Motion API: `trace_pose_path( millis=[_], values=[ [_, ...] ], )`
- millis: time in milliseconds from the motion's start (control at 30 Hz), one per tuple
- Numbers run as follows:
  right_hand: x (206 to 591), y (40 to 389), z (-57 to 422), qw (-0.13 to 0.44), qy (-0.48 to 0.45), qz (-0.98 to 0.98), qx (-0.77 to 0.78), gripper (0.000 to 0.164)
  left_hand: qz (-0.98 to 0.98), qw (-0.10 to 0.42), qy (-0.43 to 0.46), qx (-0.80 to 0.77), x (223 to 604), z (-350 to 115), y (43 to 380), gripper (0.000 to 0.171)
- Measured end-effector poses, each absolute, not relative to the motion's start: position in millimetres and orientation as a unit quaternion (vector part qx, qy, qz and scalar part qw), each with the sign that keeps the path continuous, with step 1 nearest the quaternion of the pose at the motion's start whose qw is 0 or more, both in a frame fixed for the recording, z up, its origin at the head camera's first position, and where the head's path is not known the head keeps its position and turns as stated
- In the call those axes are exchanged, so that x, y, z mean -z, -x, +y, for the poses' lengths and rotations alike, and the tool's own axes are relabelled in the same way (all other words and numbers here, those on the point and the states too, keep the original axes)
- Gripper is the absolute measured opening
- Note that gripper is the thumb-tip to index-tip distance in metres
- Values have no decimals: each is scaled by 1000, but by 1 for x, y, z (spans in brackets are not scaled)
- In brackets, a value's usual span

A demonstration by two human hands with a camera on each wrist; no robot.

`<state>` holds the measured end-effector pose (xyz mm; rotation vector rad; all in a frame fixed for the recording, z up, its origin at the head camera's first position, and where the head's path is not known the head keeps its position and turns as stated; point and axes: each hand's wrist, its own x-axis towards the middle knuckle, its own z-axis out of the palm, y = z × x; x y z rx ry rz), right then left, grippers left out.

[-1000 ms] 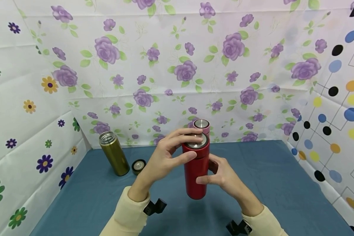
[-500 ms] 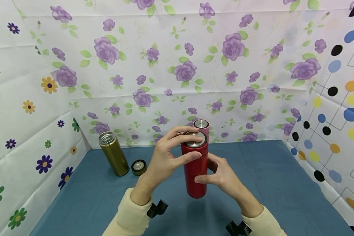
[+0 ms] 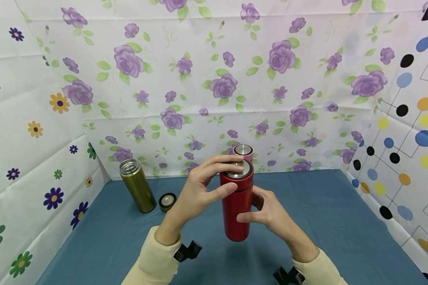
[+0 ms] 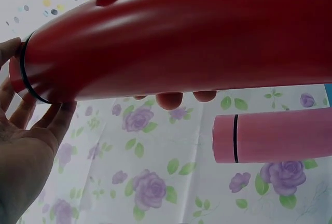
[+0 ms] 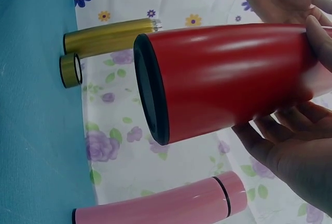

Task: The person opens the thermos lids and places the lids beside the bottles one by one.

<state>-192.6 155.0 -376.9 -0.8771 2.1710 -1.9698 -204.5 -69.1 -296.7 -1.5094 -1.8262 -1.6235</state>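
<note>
A red thermos (image 3: 234, 211) is held upright in the middle, raised over the blue tabletop, its black-edged base (image 5: 150, 92) showing in the right wrist view. My right hand (image 3: 269, 209) grips its body from the right, thumb across the front and fingers behind. At the top my left hand (image 3: 198, 190) holds the steel-topped lid (image 3: 243, 183), thumb on the near side and fingers reaching over the far side. In the left wrist view a dark ring (image 4: 27, 73) marks the seam below the lid, with fingertips around it. The lid sits on the bottle.
A pink thermos (image 3: 243, 150) with its lid on stands behind the red one. Back left is a gold-green thermos (image 3: 139, 190), uncovered, with its cap (image 3: 167, 201) beside it on the blue cloth (image 3: 306, 206). Patterned sheets (image 3: 199, 59) enclose the back and sides.
Half a second ago my left hand had turned slightly right on the lid, thumb farther across; now it has turned back left. The red thermos dips very slightly. My right hand keeps its grip.
</note>
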Motion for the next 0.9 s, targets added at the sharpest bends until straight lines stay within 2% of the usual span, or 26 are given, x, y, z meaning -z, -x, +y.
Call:
trace_pose_path(
  millis=[167, 467, 767, 900],
  values=[
    [377, 192, 155, 42, 286, 709, 644, 55, -635, 140, 513, 561, 297, -69, 204, 33],
    [377, 192, 154, 48, 271, 715, 643, 56, -649, 182, 492, 551, 296, -66, 203, 38],
    [377, 192, 155, 44, 280, 712, 643, 57, -636, 133, 507, 566, 296, -70, 203, 39],
    [376, 192, 155, 46, 282, 710, 644, 56, -633, 127, 511, 567, 295, -70, 203, 38]
  ],
)
